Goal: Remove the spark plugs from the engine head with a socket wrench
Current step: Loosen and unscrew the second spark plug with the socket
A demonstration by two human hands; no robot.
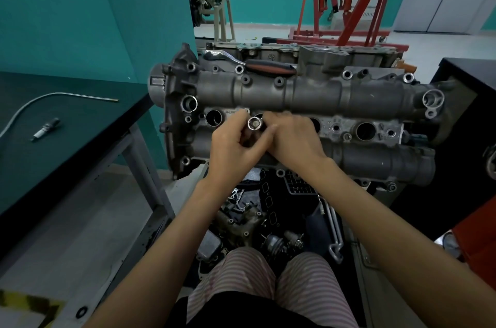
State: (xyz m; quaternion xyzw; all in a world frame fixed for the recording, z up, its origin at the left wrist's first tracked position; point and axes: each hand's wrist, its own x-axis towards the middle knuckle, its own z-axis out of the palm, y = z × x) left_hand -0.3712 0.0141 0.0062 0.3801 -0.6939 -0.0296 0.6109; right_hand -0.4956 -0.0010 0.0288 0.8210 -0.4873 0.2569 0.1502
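The grey engine head (316, 94) stands in front of me with a row of spark plug wells along its middle. A chrome socket (254, 123) sticks up out of the second well from the left, its square drive hole facing me. My left hand (233, 147) grips the socket from the left and below. My right hand (292, 139) pinches it from the right. The ratchet wrench (249, 63), with a black and orange handle, lies along the top rear of the head, apart from the socket. One removed spark plug (45, 129) lies on the dark bench at left.
The leftmost well (214, 117) and the rightmost well (365, 131) are open holes. A thin bent metal rod (53, 96) lies on the bench (80, 139). Loose engine parts and a chain (239, 201) fill the floor between my knees. A red engine hoist (349, 5) stands behind.
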